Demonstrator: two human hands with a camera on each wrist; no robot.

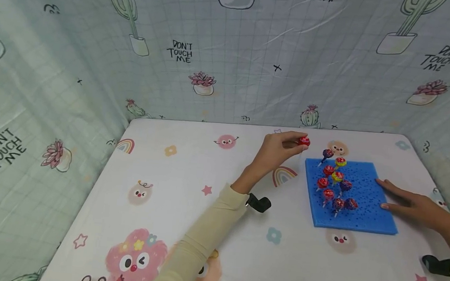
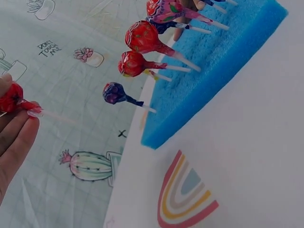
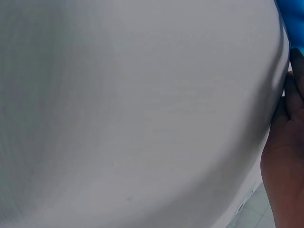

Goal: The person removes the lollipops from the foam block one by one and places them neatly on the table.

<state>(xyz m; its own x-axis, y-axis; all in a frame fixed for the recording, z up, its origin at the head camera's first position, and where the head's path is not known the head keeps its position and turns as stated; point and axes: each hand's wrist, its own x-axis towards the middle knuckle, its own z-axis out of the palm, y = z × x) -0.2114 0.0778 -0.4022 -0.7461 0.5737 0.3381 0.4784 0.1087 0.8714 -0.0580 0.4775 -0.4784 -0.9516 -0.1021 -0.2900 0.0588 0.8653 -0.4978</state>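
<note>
In the head view my left hand [image 1: 277,149] pinches a red-wrapped lollipop [image 1: 304,141] between thumb and fingers, just beyond the far left corner of a blue foam board [image 1: 376,218]. The left wrist view shows that lollipop [image 2: 11,99] by its head, its pale stick pointing toward the board. Several wrapped lollipops stand by their sticks on the board's left half, among them a dark blue one [image 1: 328,153] near the far corner and a yellow one [image 1: 341,162]. My right hand [image 1: 417,207] rests at the board's right edge, fingers extended, thumb and index fingertips touching it.
The board lies on a white table [image 1: 186,213] printed with cartoon figures, stars and a rainbow [image 1: 284,176]. A pale curtain [image 1: 242,39] with cactus drawings hangs behind the table and along its sides. Small holes dot the foam's right half.
</note>
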